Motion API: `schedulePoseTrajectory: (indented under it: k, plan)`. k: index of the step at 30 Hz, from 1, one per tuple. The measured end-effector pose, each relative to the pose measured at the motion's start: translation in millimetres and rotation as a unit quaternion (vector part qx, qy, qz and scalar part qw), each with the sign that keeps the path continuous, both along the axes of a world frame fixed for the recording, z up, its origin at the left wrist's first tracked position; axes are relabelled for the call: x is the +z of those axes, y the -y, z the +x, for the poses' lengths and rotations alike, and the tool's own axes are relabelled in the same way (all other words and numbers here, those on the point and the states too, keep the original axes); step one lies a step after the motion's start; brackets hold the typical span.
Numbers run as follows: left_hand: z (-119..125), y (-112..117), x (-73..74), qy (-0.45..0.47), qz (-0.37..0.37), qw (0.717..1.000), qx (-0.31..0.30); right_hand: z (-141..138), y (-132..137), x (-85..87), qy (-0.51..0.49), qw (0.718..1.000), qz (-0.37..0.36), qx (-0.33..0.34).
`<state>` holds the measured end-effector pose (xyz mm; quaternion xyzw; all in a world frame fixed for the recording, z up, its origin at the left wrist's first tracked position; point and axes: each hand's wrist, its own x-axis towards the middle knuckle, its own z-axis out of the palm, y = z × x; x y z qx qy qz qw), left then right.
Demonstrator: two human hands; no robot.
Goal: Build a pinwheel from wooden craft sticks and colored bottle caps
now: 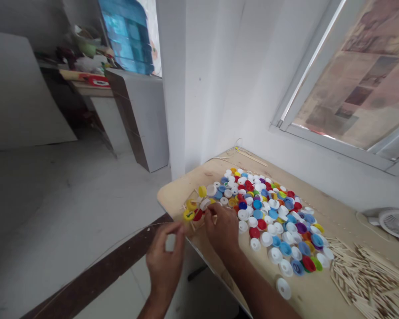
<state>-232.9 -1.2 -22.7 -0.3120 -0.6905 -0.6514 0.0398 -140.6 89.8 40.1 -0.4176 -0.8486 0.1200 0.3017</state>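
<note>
Bottle caps (257, 204), shallow and many-coloured, are spread beyond and right of the right hand (224, 230); it and the left hand (164, 259) are curled, but any grip cannot be told.

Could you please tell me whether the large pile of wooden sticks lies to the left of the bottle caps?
No, the pile of wooden sticks lies to the right of the bottle caps.
</note>
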Motion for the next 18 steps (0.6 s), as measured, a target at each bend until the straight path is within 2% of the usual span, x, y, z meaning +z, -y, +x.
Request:
schedulePoseTrajectory:
  k: [3,5,10,18]
  plan:
    - [22,0,0.4,-0.046,-0.034,0.997,-0.054,-1,-1,0.7,-0.001,1.000,-0.015,-0.006]
    - [28,-5,1.0,-0.066,-0.051,0.994,-0.065,-1,-1,1.5,-0.001,1.000,-0.022,-0.009]
    - [27,-18,1.3,-0.085,-0.074,0.992,-0.060,-1,-1,3.1,-0.006,0.999,-0.032,-0.012]
    - [27,-23,-1.0,-0.090,-0.094,0.991,-0.038,-1,-4,2.2,-0.020,0.999,-0.046,-0.004]
